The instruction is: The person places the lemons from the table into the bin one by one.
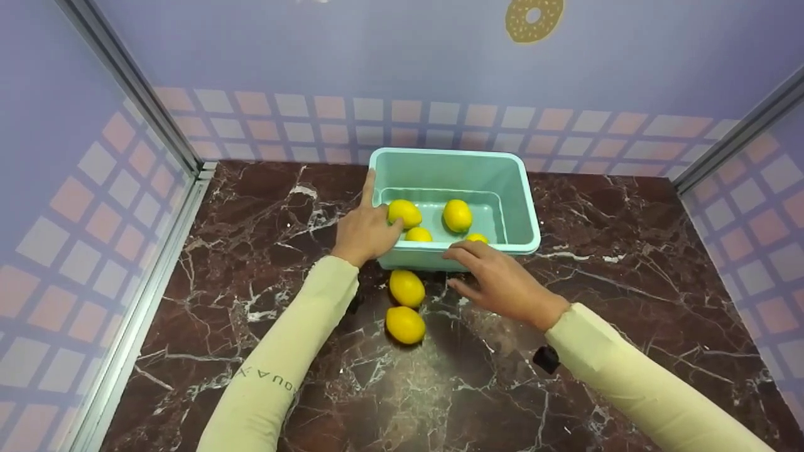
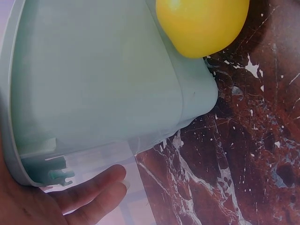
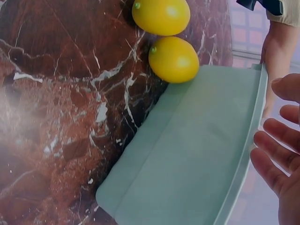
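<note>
A pale green plastic bin (image 1: 449, 155) holds several yellow lemons (image 1: 458, 215). My left hand (image 1: 370, 232) grips the bin's near-left corner, thumb over the rim and index finger along the left edge; two of its fingers (image 2: 96, 194) show outside the wall in the left wrist view. Over the front rim, toward the right, hovers my right hand (image 1: 502, 282), its fingers loosely bent and nothing held. One lemon (image 1: 407, 289) lies on the table against or very near the bin's front wall. A second lemon (image 1: 405, 325) sits just nearer to me.
Dark red marbled table (image 1: 282, 389) extends around the bin. Behind it stands a lilac wall (image 1: 301, 56) with pink and white squares, and similar panels close off the left and right sides. A metal rail (image 1: 182, 232) runs along the left edge.
</note>
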Action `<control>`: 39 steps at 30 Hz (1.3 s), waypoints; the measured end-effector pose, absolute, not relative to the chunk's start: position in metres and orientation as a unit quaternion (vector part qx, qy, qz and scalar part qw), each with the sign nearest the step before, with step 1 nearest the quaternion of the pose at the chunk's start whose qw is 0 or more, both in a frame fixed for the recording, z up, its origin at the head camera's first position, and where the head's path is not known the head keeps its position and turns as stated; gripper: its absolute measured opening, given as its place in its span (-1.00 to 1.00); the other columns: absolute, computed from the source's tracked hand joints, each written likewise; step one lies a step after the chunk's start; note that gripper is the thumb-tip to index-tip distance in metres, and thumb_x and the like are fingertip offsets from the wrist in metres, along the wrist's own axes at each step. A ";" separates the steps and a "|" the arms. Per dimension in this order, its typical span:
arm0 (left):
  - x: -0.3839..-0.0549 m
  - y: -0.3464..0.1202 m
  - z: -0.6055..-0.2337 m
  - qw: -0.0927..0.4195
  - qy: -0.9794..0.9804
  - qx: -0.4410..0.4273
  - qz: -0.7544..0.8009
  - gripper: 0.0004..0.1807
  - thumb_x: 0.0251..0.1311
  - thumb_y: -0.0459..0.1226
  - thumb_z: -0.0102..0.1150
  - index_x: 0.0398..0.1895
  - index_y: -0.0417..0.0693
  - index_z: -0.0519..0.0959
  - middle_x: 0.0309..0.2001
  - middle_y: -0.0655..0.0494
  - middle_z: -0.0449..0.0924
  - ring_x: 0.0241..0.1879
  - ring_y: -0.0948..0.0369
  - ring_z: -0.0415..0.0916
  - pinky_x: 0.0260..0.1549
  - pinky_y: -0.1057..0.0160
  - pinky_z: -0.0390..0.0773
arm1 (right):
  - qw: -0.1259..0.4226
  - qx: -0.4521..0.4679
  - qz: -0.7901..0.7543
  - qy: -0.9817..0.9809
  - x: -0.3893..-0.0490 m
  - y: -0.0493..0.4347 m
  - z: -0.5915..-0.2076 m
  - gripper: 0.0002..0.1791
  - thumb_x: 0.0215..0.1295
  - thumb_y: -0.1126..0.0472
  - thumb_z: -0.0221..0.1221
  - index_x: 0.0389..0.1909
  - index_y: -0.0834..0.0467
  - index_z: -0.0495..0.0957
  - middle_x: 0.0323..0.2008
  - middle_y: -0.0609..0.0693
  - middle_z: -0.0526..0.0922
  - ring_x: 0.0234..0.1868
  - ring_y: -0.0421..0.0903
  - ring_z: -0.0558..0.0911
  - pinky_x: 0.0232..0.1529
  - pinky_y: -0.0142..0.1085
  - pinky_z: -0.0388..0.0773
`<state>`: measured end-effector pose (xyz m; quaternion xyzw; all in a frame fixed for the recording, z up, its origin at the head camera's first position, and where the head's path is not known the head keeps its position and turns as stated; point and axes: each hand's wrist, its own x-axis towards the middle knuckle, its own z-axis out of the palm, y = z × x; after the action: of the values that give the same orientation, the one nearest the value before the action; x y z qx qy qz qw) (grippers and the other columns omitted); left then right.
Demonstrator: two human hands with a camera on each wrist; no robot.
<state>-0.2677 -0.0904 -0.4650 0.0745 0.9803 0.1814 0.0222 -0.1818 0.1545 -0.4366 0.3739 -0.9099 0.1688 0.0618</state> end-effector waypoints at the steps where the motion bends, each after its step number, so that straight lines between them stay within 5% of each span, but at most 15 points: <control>1: -0.267 -0.090 -0.465 0.021 0.980 0.075 0.181 -0.41 0.30 0.10 -0.20 0.06 -0.11 0.60 0.58 0.15 -0.52 -0.45 0.05 0.51 -0.44 0.09 0.51 | 0.060 0.375 0.168 -0.910 -0.181 0.154 -0.438 -0.52 0.28 0.08 0.24 0.20 0.08 0.47 0.09 0.03 0.56 -0.02 -0.07 0.60 -0.01 -0.17 0.59; 39: -0.267 -0.091 -0.466 0.022 0.979 0.075 0.190 -0.41 0.30 0.10 -0.17 0.11 -0.11 0.59 0.58 0.16 -0.52 -0.43 0.05 0.51 -0.43 0.11 0.49 | 0.031 0.390 0.155 -0.907 -0.169 0.125 -0.468 -0.58 0.28 0.03 0.23 0.13 0.04 0.47 0.07 -0.05 0.57 0.04 -0.09 0.57 0.08 -0.20 0.54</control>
<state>-0.2674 -0.0909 -0.4659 0.0749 0.9786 0.1905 0.0224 -0.1692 0.1252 -0.4683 0.3895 -0.9073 0.1553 0.0311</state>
